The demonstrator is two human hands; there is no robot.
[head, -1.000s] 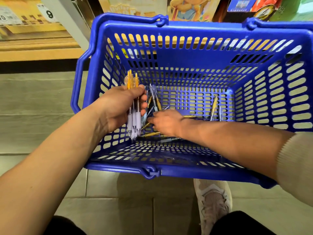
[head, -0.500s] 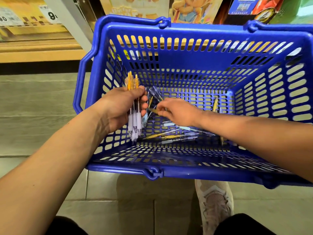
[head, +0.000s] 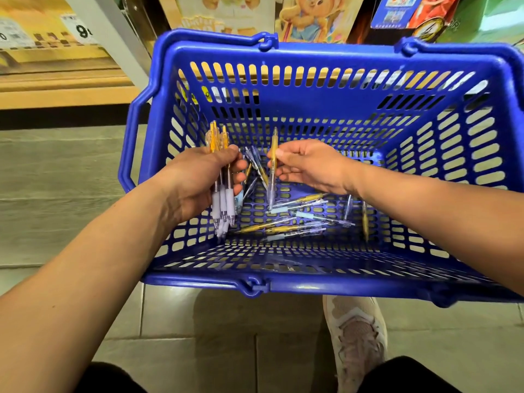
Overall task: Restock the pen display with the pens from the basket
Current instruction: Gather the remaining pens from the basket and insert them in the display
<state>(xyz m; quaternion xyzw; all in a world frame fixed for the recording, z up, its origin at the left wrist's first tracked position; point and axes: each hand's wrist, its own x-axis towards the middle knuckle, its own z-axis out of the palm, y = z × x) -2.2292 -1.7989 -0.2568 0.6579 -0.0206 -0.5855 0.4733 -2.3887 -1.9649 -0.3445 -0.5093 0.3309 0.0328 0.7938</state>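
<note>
Left hand (head: 198, 177): I see the fingers curled tight round a bundle of pens (head: 222, 194), yellow clicker ends up above the thumb, pale grips pointing down.
Right hand (head: 309, 165): thumb and forefinger pinch a single yellow pen (head: 272, 171) on its upper half; the other fingers are loosely bent.
Single yellow pen: near upright, tip down, above the basket floor, just beside the bundle.
Basket (head: 340, 61): blue, slotted, both hands inside it.
Loose pens (head: 295, 225): yellow and clear ones scattered flat on the basket floor, below the right hand.
Change from half a second ago: right hand has risen and its pen now stands up; left grip unchanged.
</note>
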